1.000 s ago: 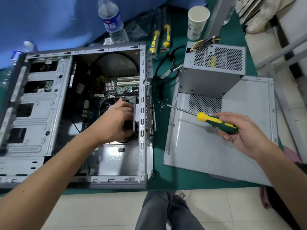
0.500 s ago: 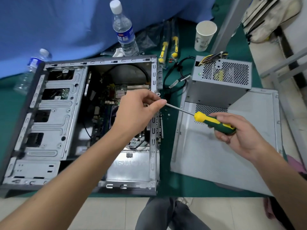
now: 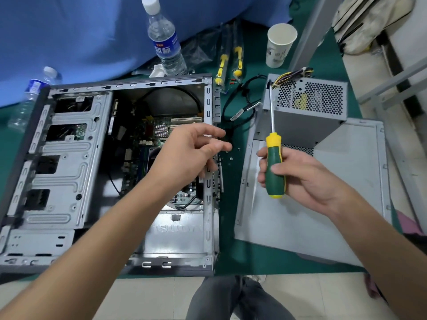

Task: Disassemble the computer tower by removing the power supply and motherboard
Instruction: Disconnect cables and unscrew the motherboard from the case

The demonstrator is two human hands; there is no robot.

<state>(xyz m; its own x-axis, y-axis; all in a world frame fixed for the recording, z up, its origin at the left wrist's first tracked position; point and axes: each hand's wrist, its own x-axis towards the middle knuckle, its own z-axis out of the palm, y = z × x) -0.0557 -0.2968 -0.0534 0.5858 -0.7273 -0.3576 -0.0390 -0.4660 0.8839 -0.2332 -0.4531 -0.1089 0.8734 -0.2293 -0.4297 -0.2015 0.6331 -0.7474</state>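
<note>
The open grey computer case (image 3: 64,158) lies on its side on the green mat, with the motherboard (image 3: 147,144) still inside. The power supply (image 3: 309,105) is out of the case and stands on the detached side panel (image 3: 323,204) to the right. My left hand (image 3: 194,151) hovers over the case's right wall, its fingers loose and nothing visible in them. My right hand (image 3: 300,179) grips a green and yellow screwdriver (image 3: 275,167), whose shaft points up in front of the power supply. A couple of small screws (image 3: 231,158) lie on the mat between case and panel.
Two water bottles (image 3: 165,40) (image 3: 30,98) and a blue cloth (image 3: 69,31) lie behind the case. A paper cup (image 3: 279,45), two packaged screwdrivers (image 3: 228,63) and a black cable (image 3: 242,107) sit at the back. The table's front edge runs just below the case, with my legs (image 3: 231,299) beneath it.
My left hand left the case interior, touched the screwdriver tip, then drew back over the case wall. The screwdriver swung from pointing left to pointing up.
</note>
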